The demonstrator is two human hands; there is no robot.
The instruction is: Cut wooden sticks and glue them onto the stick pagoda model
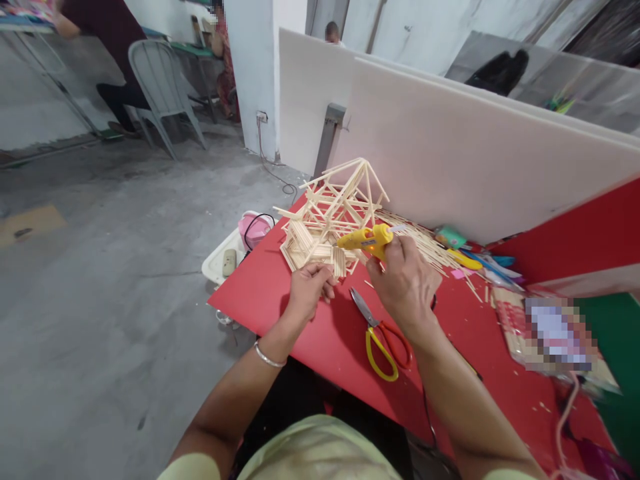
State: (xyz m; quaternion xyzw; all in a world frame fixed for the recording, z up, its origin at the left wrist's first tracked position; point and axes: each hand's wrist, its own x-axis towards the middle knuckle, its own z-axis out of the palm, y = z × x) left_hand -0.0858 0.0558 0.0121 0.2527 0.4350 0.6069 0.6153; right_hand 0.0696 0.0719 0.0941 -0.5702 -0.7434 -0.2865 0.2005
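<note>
A house-shaped frame of thin wooden sticks (333, 213) stands on the red table (310, 313). My right hand (405, 283) is closed around a yellow glue gun (367, 240), its nozzle pointing left at the frame's lower front. My left hand (310, 287) is pinched on the frame's near edge, where a small stick panel sits. A silver bracelet is on my left wrist.
Scissors (380, 337) with yellow and red handles lie just below my right hand. Loose sticks (425, 243), pens and a stick packet (550, 340) lie to the right. A white partition (475, 153) backs the table. A tray with a pink object (253, 230) sits at the left edge. People sit far off.
</note>
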